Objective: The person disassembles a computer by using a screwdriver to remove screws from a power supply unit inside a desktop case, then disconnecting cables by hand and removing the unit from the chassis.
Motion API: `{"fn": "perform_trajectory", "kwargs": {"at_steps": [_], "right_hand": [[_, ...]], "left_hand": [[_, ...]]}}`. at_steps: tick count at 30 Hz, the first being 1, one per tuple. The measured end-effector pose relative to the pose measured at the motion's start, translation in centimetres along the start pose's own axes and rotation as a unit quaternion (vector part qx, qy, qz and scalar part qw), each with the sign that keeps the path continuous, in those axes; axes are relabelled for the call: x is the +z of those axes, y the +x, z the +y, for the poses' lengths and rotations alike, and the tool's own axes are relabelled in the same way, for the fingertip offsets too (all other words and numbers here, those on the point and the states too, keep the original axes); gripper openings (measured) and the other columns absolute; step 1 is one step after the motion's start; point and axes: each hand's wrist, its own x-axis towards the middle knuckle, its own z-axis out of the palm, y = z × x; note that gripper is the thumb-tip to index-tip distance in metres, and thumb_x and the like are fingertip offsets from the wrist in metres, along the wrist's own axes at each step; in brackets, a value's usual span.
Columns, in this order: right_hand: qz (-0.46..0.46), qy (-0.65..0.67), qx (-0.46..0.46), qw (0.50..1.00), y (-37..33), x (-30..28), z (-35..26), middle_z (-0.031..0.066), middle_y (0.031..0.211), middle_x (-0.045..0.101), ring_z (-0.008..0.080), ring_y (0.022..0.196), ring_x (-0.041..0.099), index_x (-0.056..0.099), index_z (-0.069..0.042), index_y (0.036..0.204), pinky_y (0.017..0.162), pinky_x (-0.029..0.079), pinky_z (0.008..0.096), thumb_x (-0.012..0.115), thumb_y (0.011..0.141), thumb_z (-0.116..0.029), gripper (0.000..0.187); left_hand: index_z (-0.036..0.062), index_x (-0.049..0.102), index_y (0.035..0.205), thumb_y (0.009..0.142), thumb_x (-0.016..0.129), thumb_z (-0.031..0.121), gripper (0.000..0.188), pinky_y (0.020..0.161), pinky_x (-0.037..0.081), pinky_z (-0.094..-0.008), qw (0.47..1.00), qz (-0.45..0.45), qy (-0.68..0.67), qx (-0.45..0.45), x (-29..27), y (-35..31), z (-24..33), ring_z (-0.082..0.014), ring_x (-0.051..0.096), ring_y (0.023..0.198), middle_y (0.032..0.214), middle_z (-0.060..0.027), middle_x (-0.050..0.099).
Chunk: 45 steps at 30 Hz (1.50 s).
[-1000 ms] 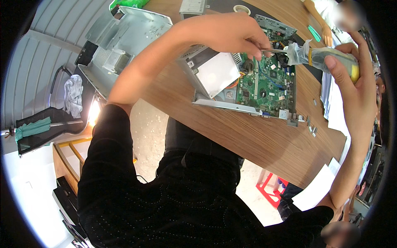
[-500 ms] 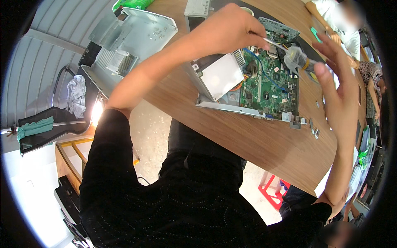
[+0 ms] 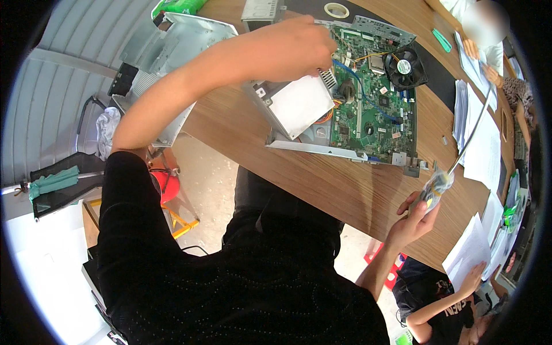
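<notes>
Green board (image 3: 376,103), upper centre of the frame. Working over it wants light fingers, I'd judge, with the driver's (image 3: 444,180) tip kept clear. Driver at frame right, long axis slanting, tip toward the upper right. Left hand (image 3: 307,47) curled by the board's upper-left corner, contents hidden; right hand (image 3: 413,225) wrapped round the driver's handle.

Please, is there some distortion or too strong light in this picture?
Head view: the tool's metal shaft looks bowed, likely lens distortion; head view, left rim: grey ribbed panels appear curved; head view, lower left: the white surface is washed out.
</notes>
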Motion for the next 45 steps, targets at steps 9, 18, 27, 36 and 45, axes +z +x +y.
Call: {"fn": "perform_trajectory", "kwargs": {"at_steps": [9,18,27,36,45], "right_hand": [[-0.004,0.065,0.063,0.996,-1.6,1.7,3.1,0.0062,0.081,0.057,0.0087,0.057,0.048,0.056,0.002,0.117,0.047,0.036,0.0221,0.058,0.101,-0.040,0.045],[0.005,0.095,0.105,0.990,-1.8,1.8,3.9,0.0071,0.082,0.059,0.0085,0.059,0.049,0.056,0.004,0.122,0.050,0.040,0.0226,0.062,0.099,-0.031,0.042],[-0.084,-0.106,0.020,0.991,-2.6,1.4,5.6,0.0152,0.102,0.068,0.0199,0.082,0.064,0.057,0.006,0.128,0.074,0.053,0.0345,0.071,0.091,-0.025,0.050],[-0.093,-0.417,-0.123,0.896,-0.4,5.6,-0.4,0.0144,0.106,0.062,0.0335,0.088,0.067,0.059,-0.008,0.141,0.077,0.054,0.0396,0.074,0.090,-0.016,0.053],[-0.096,-0.441,-0.207,0.868,0.6,6.1,-1.6,0.0153,0.111,0.061,0.0322,0.095,0.065,0.061,-0.007,0.138,0.079,0.053,0.0398,0.074,0.090,-0.014,0.050]], "left_hand": [[0.0028,0.068,0.075,0.079,0.071,0.012,0.011,0.092,0.043,-0.0366,0.992,-0.086,0.052,0.076,0.4,1.4,-0.9,-0.0236,0.059,0.093,0.083,-0.0064,0.058],[0.0031,0.070,0.091,0.085,0.072,0.008,0.008,0.079,0.048,-0.0312,0.987,0.124,0.040,-0.089,-4.5,-1.7,0.2,-0.0236,0.063,0.087,0.090,-0.0079,0.065],[0.0013,0.076,0.094,0.087,0.075,0.016,0.016,0.071,0.054,-0.0372,0.813,0.166,0.015,-0.558,7.9,-18.9,-2.6,-0.0285,0.069,0.076,0.087,-0.0135,0.071],[0.0034,0.075,0.092,0.084,0.067,0.006,0.012,0.078,0.054,-0.0443,0.785,0.189,0.052,-0.588,11.3,-19.4,-4.5,-0.0377,0.069,0.085,0.092,-0.0159,0.071],[-0.0014,0.073,0.101,0.082,0.068,0.001,0.019,0.081,0.054,-0.0438,0.744,0.337,0.010,-0.577,11.8,-20.5,-2.0,-0.0398,0.068,0.085,0.097,-0.0195,0.070]]}}
